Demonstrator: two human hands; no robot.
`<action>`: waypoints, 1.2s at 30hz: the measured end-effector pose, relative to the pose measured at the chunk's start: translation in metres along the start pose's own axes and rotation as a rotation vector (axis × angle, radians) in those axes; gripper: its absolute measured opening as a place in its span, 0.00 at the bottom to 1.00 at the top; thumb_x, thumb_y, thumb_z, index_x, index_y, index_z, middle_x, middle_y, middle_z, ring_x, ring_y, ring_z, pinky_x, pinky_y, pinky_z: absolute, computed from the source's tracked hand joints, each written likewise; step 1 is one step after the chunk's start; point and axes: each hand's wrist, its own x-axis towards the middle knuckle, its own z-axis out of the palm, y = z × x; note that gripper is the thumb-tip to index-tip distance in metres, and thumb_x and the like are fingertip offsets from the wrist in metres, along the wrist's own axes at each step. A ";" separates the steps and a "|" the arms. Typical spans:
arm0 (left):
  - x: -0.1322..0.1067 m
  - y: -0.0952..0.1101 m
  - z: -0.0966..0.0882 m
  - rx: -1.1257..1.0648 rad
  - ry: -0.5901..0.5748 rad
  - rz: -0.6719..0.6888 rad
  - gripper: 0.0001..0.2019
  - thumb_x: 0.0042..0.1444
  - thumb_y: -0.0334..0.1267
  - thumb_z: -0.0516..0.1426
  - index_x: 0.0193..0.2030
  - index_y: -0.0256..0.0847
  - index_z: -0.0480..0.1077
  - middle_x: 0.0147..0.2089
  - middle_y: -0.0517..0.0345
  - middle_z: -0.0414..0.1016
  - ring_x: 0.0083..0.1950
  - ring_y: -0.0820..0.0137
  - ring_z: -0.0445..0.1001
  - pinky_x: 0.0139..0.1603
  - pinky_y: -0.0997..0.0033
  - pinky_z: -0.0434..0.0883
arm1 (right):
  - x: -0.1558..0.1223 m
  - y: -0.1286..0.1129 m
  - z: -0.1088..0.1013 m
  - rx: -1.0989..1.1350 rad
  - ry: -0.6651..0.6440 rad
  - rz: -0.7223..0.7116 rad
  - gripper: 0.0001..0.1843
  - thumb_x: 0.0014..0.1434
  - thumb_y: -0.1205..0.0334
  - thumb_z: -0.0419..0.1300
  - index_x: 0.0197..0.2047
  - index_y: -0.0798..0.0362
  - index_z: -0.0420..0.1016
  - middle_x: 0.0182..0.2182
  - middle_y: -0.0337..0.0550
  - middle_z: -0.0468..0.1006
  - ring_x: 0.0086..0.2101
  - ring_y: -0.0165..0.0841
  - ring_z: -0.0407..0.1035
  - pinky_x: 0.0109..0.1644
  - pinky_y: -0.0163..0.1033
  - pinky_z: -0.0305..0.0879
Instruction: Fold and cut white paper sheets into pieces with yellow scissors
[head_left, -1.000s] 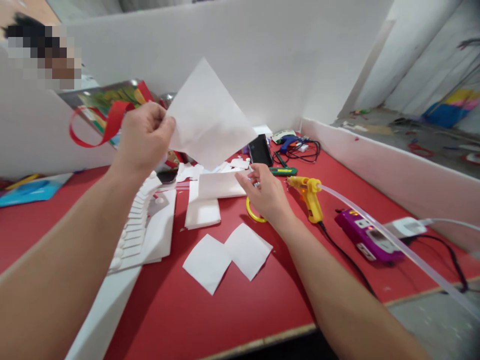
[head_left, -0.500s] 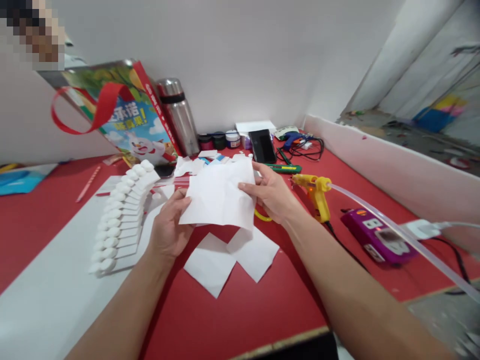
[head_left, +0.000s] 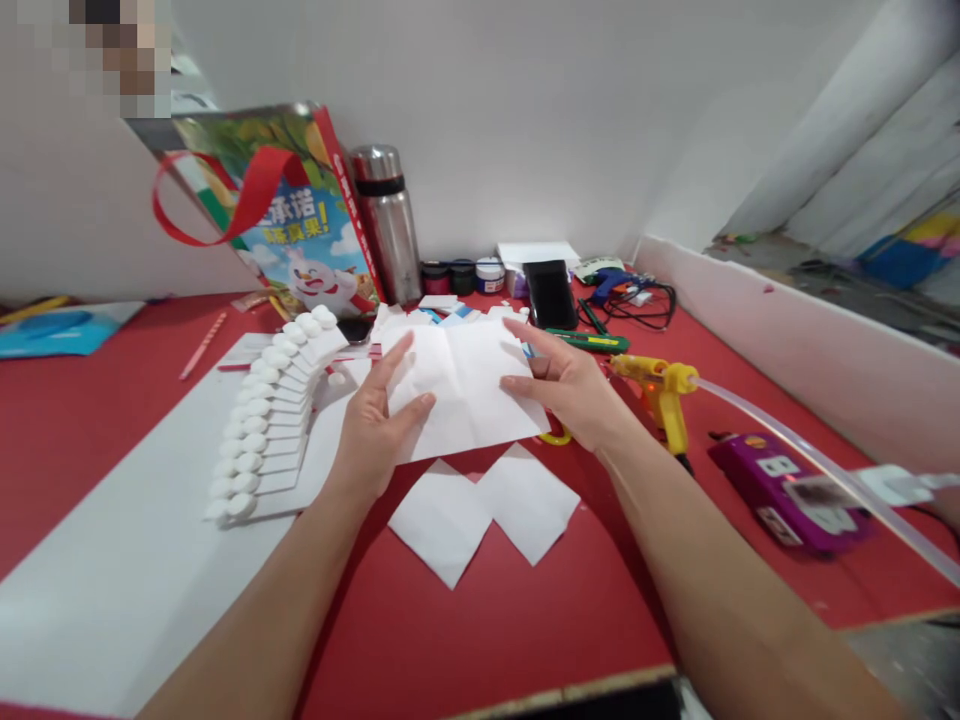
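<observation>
While the left hand point(head_left: 375, 428) and right hand point(head_left: 579, 393) grasp paper point(head_left: 466, 382) lengthwise between them, a bag point(head_left: 319, 262) beyond the left reads "承诺".

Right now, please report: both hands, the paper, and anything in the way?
Left hand and right hand: holding paper at opposite sides. Paper: faint crease down its middle. Possibly in the way: two squares on table, near side.

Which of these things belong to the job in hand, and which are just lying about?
Seemingly in the job:
white paper sheet, held between left hand and right hand
two white paper squares, nearer the person
perhaps the yellow glue gun

Probably just lying about:
steel flask
printed bag
black phone
</observation>
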 end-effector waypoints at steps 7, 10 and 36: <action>0.000 -0.005 -0.002 0.016 0.114 -0.119 0.21 0.52 0.41 0.69 0.53 0.44 0.81 0.36 0.57 0.81 0.32 0.70 0.76 0.36 0.69 0.76 | 0.000 -0.001 -0.003 -0.155 0.051 -0.050 0.13 0.50 0.59 0.72 0.40 0.54 0.85 0.30 0.39 0.81 0.29 0.29 0.71 0.35 0.35 0.69; 0.000 -0.005 -0.003 0.028 0.133 -0.083 0.22 0.50 0.41 0.70 0.53 0.43 0.81 0.43 0.55 0.82 0.38 0.68 0.77 0.41 0.69 0.76 | 0.000 0.000 -0.003 -0.143 0.055 -0.064 0.16 0.48 0.60 0.73 0.42 0.53 0.85 0.32 0.39 0.82 0.32 0.31 0.73 0.38 0.37 0.70; 0.003 -0.005 -0.011 0.196 0.144 0.110 0.11 0.56 0.42 0.67 0.46 0.47 0.84 0.38 0.59 0.71 0.38 0.71 0.68 0.39 0.72 0.67 | 0.003 0.001 -0.001 -0.256 0.173 -0.242 0.10 0.50 0.61 0.72 0.37 0.52 0.87 0.31 0.40 0.81 0.31 0.30 0.68 0.37 0.38 0.65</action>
